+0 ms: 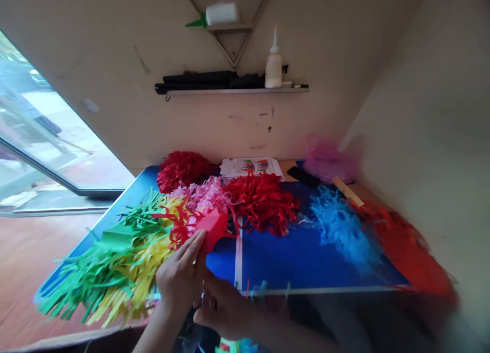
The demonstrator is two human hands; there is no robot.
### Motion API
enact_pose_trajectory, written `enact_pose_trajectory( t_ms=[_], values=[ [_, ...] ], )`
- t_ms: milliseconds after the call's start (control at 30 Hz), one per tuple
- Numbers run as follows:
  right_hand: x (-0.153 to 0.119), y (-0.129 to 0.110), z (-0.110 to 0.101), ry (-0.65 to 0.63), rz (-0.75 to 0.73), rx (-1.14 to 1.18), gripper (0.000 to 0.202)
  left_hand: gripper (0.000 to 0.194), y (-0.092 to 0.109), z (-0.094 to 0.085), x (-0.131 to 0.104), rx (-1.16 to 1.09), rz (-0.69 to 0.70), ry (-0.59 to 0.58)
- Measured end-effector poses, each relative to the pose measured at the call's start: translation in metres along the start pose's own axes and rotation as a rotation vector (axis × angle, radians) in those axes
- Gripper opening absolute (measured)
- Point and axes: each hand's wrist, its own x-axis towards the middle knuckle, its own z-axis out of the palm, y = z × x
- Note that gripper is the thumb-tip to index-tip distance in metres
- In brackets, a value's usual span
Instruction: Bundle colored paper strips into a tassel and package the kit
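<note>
Near the table's front edge, my left hand (179, 274) holds a folded piece of red fringed paper (213, 226) by its flat part. Its fingers are pressed together along the paper, and the cut strips hang off toward the left. Close against the left wrist is my right hand (227, 304), its thumb and fingers bent and apart, with nothing seen between them. Beyond the red piece lie pink paper strips (209, 194) and a red fringe heap (264, 200). Green fringed paper (88, 271) and yellow fringed paper (147, 261) spread to the left of my hands.
The blue table (279, 261) also bears a dark red heap (184, 170), printed sheets (233, 168), a black phone (303, 176), blue fringe (340, 225) and orange-red fringe (409, 251). A shelf (237, 92) holds a glue bottle (273, 70). Glass (49, 118) stands at left.
</note>
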Motion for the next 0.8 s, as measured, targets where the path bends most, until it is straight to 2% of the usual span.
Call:
enact_pose_trajectory(
  t_ms=[67, 167, 233, 333, 433, 533, 600, 700, 800],
  values=[
    [0.000, 0.000, 0.009, 0.113, -0.004, -0.014, 0.077, 0.029, 0.001, -0.009, -0.011, -0.004, 0.021, -0.067],
    [-0.004, -0.003, 0.010, 0.319, -0.045, -0.089, 0.082, 0.033, 0.005, -0.020, -0.025, -0.038, 0.040, -0.098],
    [-0.004, -0.005, 0.007, 0.359, -0.071, 0.062, 0.085, 0.036, 0.011, -0.022, -0.034, -0.084, 0.024, -0.106],
    [0.001, -0.007, -0.006, 0.405, -0.061, 0.335, 0.083, 0.039, 0.029, -0.013, -0.044, -0.166, 0.011, -0.120],
    [-0.004, -0.008, -0.037, 0.482, -0.014, 0.458, 0.085, 0.039, 0.050, 0.010, -0.050, -0.245, 0.013, -0.167],
    [-0.038, -0.007, -0.081, 0.649, 0.003, 0.639, 0.072, 0.038, 0.072, 0.042, -0.056, -0.288, 0.075, -0.247],
    [-0.075, -0.006, -0.111, 0.813, 0.004, 0.619, 0.054, 0.037, 0.088, 0.065, -0.061, -0.312, 0.138, -0.334],
    [-0.136, -0.002, -0.152, 1.092, 0.159, 0.307, 0.041, 0.038, 0.109, 0.091, -0.071, -0.373, 0.179, -0.494],
    [-0.177, 0.000, -0.178, 1.327, 0.336, -0.150, 0.049, 0.038, 0.124, 0.099, -0.076, -0.409, 0.154, -0.610]
  ],
)
